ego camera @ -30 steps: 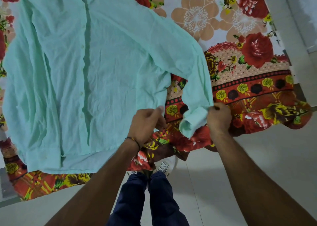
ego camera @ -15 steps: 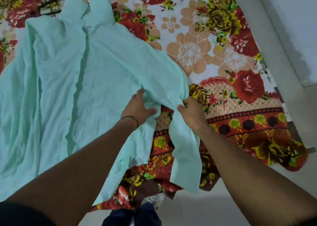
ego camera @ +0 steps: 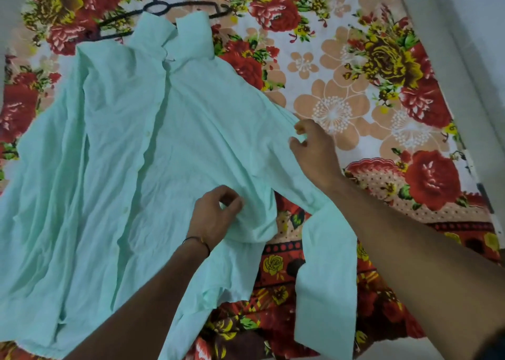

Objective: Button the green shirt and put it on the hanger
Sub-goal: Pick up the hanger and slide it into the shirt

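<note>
Both forearms [ego camera: 153,299] were bare. A thin dark thread bracelet [ego camera: 197,241], with a small orange bit, circled the wrist of the left hand [ego camera: 216,212]. A dark sleeve edge [ego camera: 499,344] showed by the right elbow.

Both bare forearms reach in from the near edge towards the far side. The left hand [ego camera: 216,215], with a thin dark thread [ego camera: 197,241] round its wrist, curls its fingers and pinches a fold of the pale green cloth shirt [ego camera: 123,141]. The right hand [ego camera: 314,152], farther off and to the right, pinches the shirt between thumb and forefinger.
</note>
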